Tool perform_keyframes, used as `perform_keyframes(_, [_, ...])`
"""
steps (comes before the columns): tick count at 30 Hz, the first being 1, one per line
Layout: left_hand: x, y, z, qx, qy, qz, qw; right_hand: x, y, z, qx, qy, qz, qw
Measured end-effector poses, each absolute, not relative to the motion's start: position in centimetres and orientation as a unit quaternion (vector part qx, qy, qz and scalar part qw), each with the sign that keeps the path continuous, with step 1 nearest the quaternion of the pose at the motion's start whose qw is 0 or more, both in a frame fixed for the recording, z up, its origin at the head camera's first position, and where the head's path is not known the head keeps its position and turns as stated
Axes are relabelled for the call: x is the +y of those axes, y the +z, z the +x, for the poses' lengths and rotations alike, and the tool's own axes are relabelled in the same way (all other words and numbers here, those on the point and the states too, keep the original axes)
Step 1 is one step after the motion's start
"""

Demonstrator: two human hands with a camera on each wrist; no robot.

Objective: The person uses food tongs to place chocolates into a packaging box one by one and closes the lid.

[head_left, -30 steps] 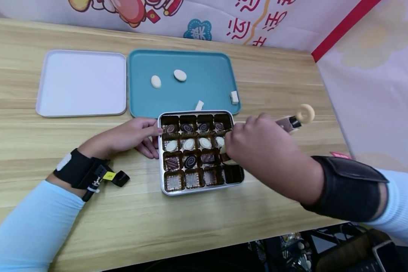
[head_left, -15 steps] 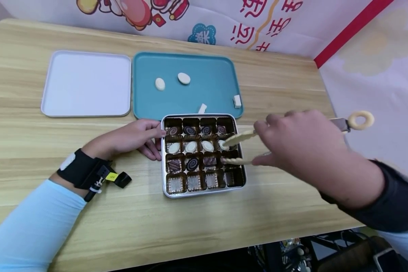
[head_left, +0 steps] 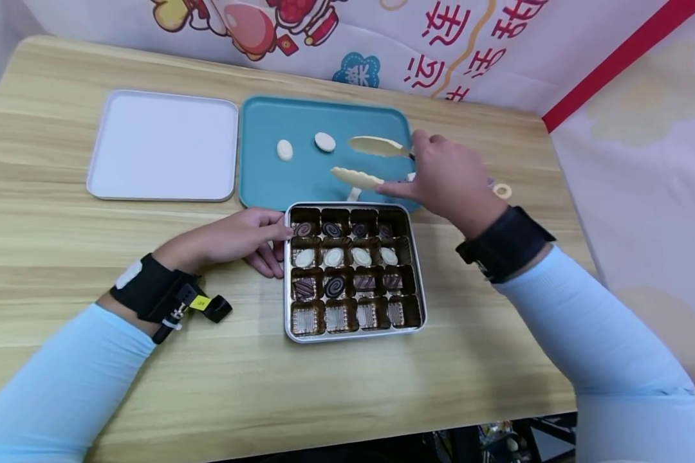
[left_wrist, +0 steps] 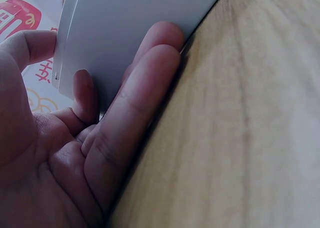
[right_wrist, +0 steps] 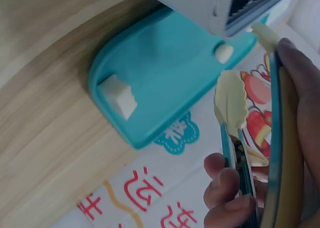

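Observation:
My left hand (head_left: 251,241) holds a metal tin (head_left: 356,335) at its left side, thumb on the rim and fingers against the outer wall (left_wrist: 110,18). Inside, a brown compartment insert carries dark swirled chocolates (head_left: 331,229) in the far row, white ovals (head_left: 361,256) in the second, and striped chocolates (head_left: 365,282) with one swirl in the third. The front row shows ribbed bottoms. My right hand (head_left: 452,180) grips cream-tipped tongs (head_left: 378,146) over the teal tray (head_left: 266,186); the tongs' tips are spread with nothing between them.
On the teal tray lie two white ovals (head_left: 324,142) and, near its front and right edges, white blocks (right_wrist: 119,95); one is mostly behind the right hand. A white tray (head_left: 162,145) stands to its left. A printed cloth (head_left: 405,32) hangs behind the table.
My right hand has drawn the tongs out of the tin to the right, then moved them back over the teal tray. A striped chocolate now shows at the third row's right end.

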State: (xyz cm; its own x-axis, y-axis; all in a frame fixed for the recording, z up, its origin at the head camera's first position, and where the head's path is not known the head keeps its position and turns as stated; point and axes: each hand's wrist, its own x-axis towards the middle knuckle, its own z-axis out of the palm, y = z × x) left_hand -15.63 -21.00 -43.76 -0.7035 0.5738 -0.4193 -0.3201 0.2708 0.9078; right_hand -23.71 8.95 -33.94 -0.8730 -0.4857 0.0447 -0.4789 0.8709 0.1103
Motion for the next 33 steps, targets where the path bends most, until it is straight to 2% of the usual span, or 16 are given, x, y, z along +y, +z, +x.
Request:
perform_keyframes(6, [-20.6, -44.0, -15.6, 0.702, 0.600, 0.086, 0.375, 7.1, -34.8, -25.4, -0.959, -0.057, 0.277, 0.035])
perform_keyframes(15, [-20.4, -43.9, -15.5, 0.704, 0.598, 0.086, 0.372, 6.2, -36.1, -25.9, -0.942, -0.079, 0.316, 0.086])
perform_keyframes(20, [-20.6, -43.7, -15.5, 0.706, 0.597, 0.084, 0.372, 6.4, -36.3, -26.0, -0.949, -0.070, 0.300, 0.064])
perform_keyframes(24, [-20.8, -43.6, -15.6, 0.706, 0.597, 0.084, 0.371, 7.0, -36.2, -26.1, -0.963, -0.006, 0.271, -0.003])
perform_keyframes(29, [-21.0, -43.7, -15.6, 0.709, 0.595, 0.084, 0.369, 8.3, -35.8, -26.6, -0.960, 0.097, 0.215, -0.148])
perform_keyframes(33, [-21.0, -43.9, -15.7, 0.710, 0.596, 0.086, 0.366, 9.5, -35.2, -27.0, -0.948, 0.121, 0.158, -0.250])
